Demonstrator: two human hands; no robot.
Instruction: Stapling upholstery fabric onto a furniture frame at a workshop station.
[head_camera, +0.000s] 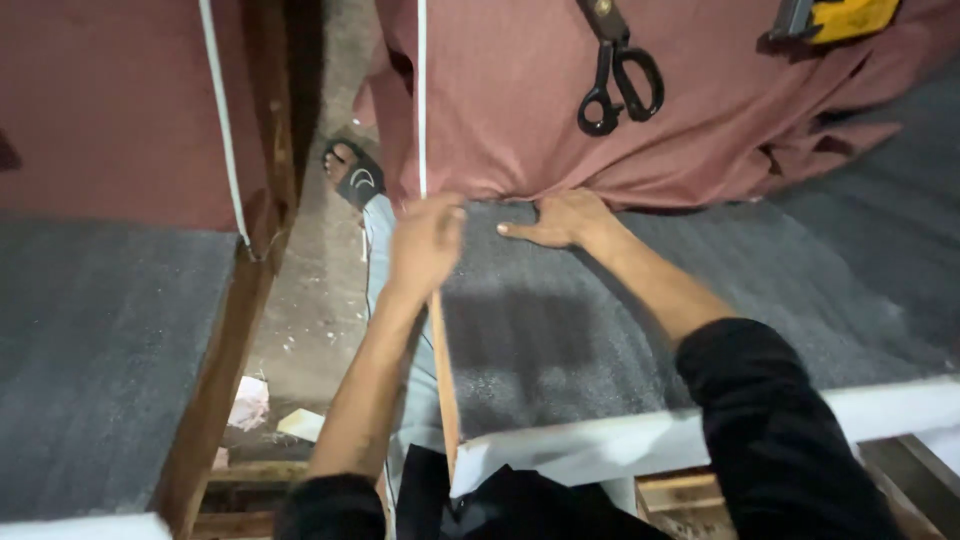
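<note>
Cloth (520, 130), maroon, lies on the grey padded surface (620, 330), its near edge bunched under my hands. My left hand (425, 240) has fingers curled, pinching that hem at the surface corner. My right hand (560, 220) presses flat, fingers together. Black scissors (620, 75) rest farther up the cloth.

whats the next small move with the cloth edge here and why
Probably draw the maroon cloth edge along the grey table: the left hand grips its corner at the table's side, and the right hand lies flat on its bunched, uneven hem.
</note>
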